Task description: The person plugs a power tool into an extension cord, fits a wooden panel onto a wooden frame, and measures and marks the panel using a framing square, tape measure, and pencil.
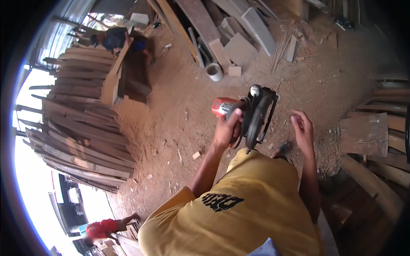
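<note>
A circular saw (257, 115) with a red motor housing and a dark blade guard is held in front of my waist. My left hand (227, 128) is closed around its handle, thumb on top. The saw's narrow base plate stands on edge, facing right. My right hand (302, 128) hangs to the right of the saw, apart from it, with loosely bent fingers and nothing in them. Part of the handle is hidden behind my left fingers.
Long boards (81, 123) are stacked on the left, where a person in dark clothes (117, 39) handles wood. Planks (205, 25) lean at the back near a white bucket (214, 72). A person in red (101, 229) is at lower left. A wooden panel (365, 134) lies right.
</note>
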Demonstrator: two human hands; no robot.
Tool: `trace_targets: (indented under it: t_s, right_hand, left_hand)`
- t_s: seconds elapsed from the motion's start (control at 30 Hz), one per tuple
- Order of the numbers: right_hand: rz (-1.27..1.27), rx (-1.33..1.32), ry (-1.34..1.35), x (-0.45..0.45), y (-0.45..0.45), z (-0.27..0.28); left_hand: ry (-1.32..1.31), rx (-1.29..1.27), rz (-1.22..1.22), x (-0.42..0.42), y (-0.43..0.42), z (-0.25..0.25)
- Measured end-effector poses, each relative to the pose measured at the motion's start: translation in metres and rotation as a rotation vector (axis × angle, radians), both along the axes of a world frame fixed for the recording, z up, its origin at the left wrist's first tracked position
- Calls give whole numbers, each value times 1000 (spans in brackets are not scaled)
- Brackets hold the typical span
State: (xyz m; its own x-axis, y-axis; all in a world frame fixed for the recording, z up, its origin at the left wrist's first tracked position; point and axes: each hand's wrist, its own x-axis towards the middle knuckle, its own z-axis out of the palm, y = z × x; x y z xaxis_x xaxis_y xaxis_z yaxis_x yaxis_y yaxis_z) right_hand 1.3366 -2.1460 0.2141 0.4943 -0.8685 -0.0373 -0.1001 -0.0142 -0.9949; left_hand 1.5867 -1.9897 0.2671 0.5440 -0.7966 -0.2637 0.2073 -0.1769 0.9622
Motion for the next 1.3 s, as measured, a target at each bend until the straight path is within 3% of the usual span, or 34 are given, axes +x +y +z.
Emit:
trace_targets:
  t_s: [0.13,0.17,0.23,0.37,0.5,0.6,0.67,0.7,0.77,0.83,0.9,1.03,1.1,1.17,1.23,1.27,1.3]
  right_hand:
    - [172,-737,175,19,-132,46]
    - [160,-745,183,18,-161,45]
    - [480,-786,394,16,-216,41]
    - [493,-935,489,-7,-295,43]
    - [315,-1061,411,-38,-362,79]
    - [391,-898,503,-67,-398,121]
    - [446,-794,392,-89,-417,116]
    - [441,-790,396,-97,-434,103]
    - [495,-570,602,-111,-464,56]
    - [506,-345,962,-118,-508,21]
    - [527,-283,950,-142,-562,-74]
    - [665,-178,886,-169,-633,-160]
    - [574,-244,1138,-186,-681,-189]
    - [632,-140,1078,-202,-736,-210]
    - [524,-31,787,-218,-799,-225]
    - [529,-26,782,-231,-828,-231]
    - [321,310,415,-239,-861,-233]
  left_hand:
    - [-179,226,-191,-43,-108,7]
    - [-218,182,-234,-50,-130,12]
    - [-269,104,-290,-59,-175,15]
    - [-169,-2,-304,-77,-266,5]
    - [-58,202,-261,-80,-369,-25]
    - [-20,294,-293,-70,-469,-43]
    - [346,212,-199,-73,-541,-56]
    - [347,215,-206,-77,-582,-57]
    - [697,38,-6,-87,-646,-59]
    - [777,-22,-18,-91,-692,-45]
    - [858,-124,-38,-103,-743,-18]
    - [902,-192,-146,-139,-818,23]
    - [963,-277,-140,-155,-866,22]
    - [961,-284,-131,-177,-904,22]
    - [955,-286,-136,-201,-947,37]
    - [874,-213,-195,-214,-964,45]
    - [790,-144,-259,-223,-978,51]
